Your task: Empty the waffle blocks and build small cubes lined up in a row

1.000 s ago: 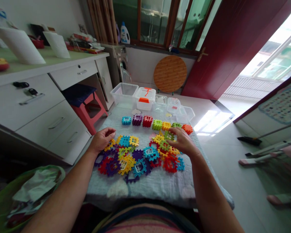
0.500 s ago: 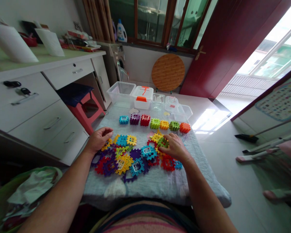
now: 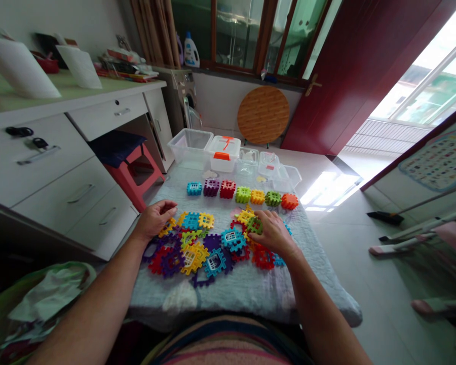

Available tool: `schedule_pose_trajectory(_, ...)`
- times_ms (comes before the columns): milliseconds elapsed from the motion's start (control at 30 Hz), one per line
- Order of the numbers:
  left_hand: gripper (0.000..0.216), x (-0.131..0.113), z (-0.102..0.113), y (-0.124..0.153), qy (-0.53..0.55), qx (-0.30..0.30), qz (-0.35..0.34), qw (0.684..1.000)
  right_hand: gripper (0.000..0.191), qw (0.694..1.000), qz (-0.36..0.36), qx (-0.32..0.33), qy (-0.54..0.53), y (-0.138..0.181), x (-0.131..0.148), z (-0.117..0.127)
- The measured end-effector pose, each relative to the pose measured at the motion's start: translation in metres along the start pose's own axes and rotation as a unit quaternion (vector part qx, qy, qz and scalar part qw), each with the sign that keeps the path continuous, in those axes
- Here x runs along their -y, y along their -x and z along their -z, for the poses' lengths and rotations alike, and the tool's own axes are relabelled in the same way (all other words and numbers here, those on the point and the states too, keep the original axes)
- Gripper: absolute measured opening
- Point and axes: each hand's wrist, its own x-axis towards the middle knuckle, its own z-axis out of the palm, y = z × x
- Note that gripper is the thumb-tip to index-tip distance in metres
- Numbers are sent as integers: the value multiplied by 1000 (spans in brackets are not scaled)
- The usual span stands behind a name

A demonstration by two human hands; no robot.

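My right hand (image 3: 275,232) is at the right side of a loose heap of plastic interlocking building panels. Its thumb and fingers close around the edges of a green panel (image 3: 254,225), with a yellow panel (image 3: 246,217) just behind it. At the heap's left edge, my left hand (image 3: 156,217) is curled, its fingers together. A yellow panel (image 3: 167,226) lies right beside that hand; whatever its palm may hold is hidden. Between the hands lie a blue panel (image 3: 233,239), a yellow window panel (image 3: 194,257), a purple panel (image 3: 172,261) and several others, overlapping.
Beyond the heap stands a row of assembled cubes, among them a red cube (image 3: 227,189) and an orange cube (image 3: 289,201). Clear plastic bins (image 3: 190,147) and an orange-latched box (image 3: 223,161) line the far edge of the cloth-covered table (image 3: 247,296). A pink stool (image 3: 139,177) stands left.
My right hand has shifted very slightly at the green panel, and a bit of blue panel now shows beyond its knuckles. My left hand has stayed in place.
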Motion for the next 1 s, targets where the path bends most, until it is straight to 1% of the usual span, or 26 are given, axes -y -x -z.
schedule_pose_trajectory(233, 44, -6, 1, 1, -23, 0, 2, 1000, 56, 1000, 1, -13, 0, 0, -1, -9)
schedule_pose_trajectory(333, 46, -4, 1, 1, -38, 1, 3, 999, 54, 999, 13, -41, -24, -2, -9, -2)
schedule_pose_trajectory(400, 47, -3, 2, 0, -41, 1, 4, 999, 53, 996, 18, -74, -38, -8, -22, 10)
schedule_pose_trajectory(467, 47, -3, 2, 0, -42, 1, 5, 999, 53, 993, 12, -109, -38, -19, -41, 25)
schedule_pose_trajectory(567, 47, -3, 2, 0, -43, 1, 8, 999, 57, 991, -15, -128, -22, -43, -75, 46)
schedule_pose_trajectory(633, 47, -3, 2, 0, -40, 2, 9, 999, 59, 994, -18, -106, -16, -60, -94, 53)
schedule_pose_trajectory(733, 47, -4, 2, 0, -32, 3, 10, 999, 60, 999, -3, -53, -1, -81, -112, 50)
schedule_pose_trajectory(867, 47, -5, 1, 0, -27, -2, 8, 1000, 61, 1000, 11, 8, 18, -95, -121, 39)
schedule_pose_trajectory(1000, 46, -5, 1, 1, -30, -4, 3, 1000, 64, 999, 9, 27, 23, -101, -125, 33)
